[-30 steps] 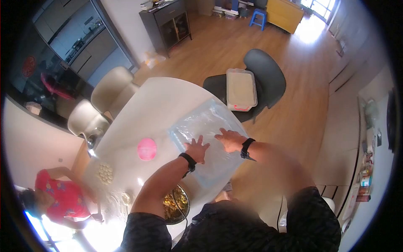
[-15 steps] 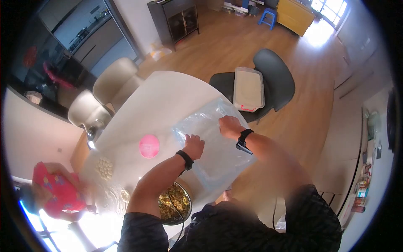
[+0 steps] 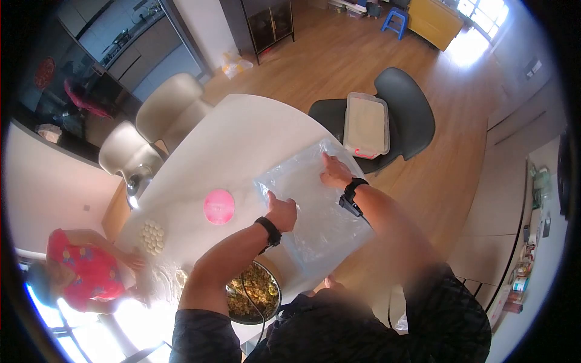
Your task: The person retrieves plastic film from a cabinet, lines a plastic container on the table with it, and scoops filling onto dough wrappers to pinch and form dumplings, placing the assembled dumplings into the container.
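A clear plastic sheet with pale blue edges (image 3: 321,233) lies on the white table (image 3: 242,133). My left hand (image 3: 282,213) rests on its left part, one finger stretched out and the others folded under. Farther up the sheet is my right hand (image 3: 334,172), also with one finger extended and the rest curled. Whether either hand pinches the film is hidden. Left of the sheet lies a pink disc (image 3: 219,207). A bowl of chopped filling (image 3: 257,293) stands beside my left forearm, with a dark cord across it.
Several small dough pieces (image 3: 152,236) lie at the table's left, near a person in red (image 3: 91,269). A lidded plastic box (image 3: 367,126) sits on a dark chair (image 3: 408,118) beyond the table. Two pale chairs (image 3: 172,109) stand at the table's far left side.
Both hands had spread fingers a second ago; most fingers are now folded, with one extended on each. The view has shifted slightly. The other person's hand shows farther forward over the table.
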Demonstrator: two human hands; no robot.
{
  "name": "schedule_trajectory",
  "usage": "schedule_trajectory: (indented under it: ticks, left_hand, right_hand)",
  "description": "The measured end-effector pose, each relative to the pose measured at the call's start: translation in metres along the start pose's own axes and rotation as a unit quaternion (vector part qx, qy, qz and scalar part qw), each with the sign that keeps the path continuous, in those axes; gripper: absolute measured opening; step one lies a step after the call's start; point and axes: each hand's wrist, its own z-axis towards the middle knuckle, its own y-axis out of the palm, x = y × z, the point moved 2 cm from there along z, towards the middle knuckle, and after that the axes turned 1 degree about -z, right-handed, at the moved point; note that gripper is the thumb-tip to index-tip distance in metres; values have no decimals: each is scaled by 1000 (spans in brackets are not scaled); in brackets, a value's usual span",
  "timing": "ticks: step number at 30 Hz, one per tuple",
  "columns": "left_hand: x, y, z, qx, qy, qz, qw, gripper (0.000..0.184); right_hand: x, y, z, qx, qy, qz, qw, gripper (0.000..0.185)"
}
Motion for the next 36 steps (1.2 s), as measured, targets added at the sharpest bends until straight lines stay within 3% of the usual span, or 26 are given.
schedule_trajectory:
  ticks: [2,5,6,8,10,12,13,16,19,22,25,28,29,31,32,34,36]
  left_hand:
    - [0,-20,-8,-3,-14,27,1000,47]
    - [-15,6,22,215,-14,-98,972,29]
    - [-15,18,30,276,3,-102,956,27]
    - [-15,21,32,214,-17,-72,974,29]
    - [-17,23,29,94,-14,-56,994,30]
    - [-19,26,20,16,5,-32,999,31]
    - [-21,-9,16,-24,15,-21,999,31]
    - [-20,0,17,17,-14,-44,999,25]
    - [-9,-7,9,43,-8,64,997,25]
    - [17,-2,4,133,64,-25,989,25]
    - [38,1,5,-13,75,-67,995,27]
    - [48,11,1,-57,127,-53,989,28]
    - [48,18,2,-66,148,-61,985,28]
    - [50,27,1,-87,150,-76,982,30]
    - [51,32,0,-98,149,-83,980,31]
    - [54,37,7,-109,140,-112,978,29]
    - [46,22,-11,-17,152,-105,983,31]
  right_hand:
    - [-7,-9,-5,-64,-19,-65,996,48]
    - [-21,-21,-21,-60,-38,-89,993,44]
    - [-27,-24,-27,-18,-58,-99,993,40]
    - [-35,-31,-39,58,-94,-115,987,35]
    - [-28,-18,-56,-119,-95,-178,972,26]
    - [-3,-15,-69,-229,-109,-202,946,20]
    - [9,-14,-76,-283,-117,-210,929,18]
    - [33,5,-101,-366,-144,-231,890,21]
    - [38,14,-109,-365,-160,-280,873,23]
    - [0,-23,-111,-322,-117,-288,894,29]
    - [-13,-28,-94,-194,-100,-216,952,31]
    - [8,6,-58,-68,-141,-19,987,30]
    - [15,10,-53,-78,-194,-150,966,24]
    - [20,20,-43,-84,-299,-398,863,19]
    - [31,36,-38,-5,-299,-411,861,21]
    - [39,45,-33,26,-286,-406,868,23]
    - [13,14,-49,-21,-213,-325,921,23]
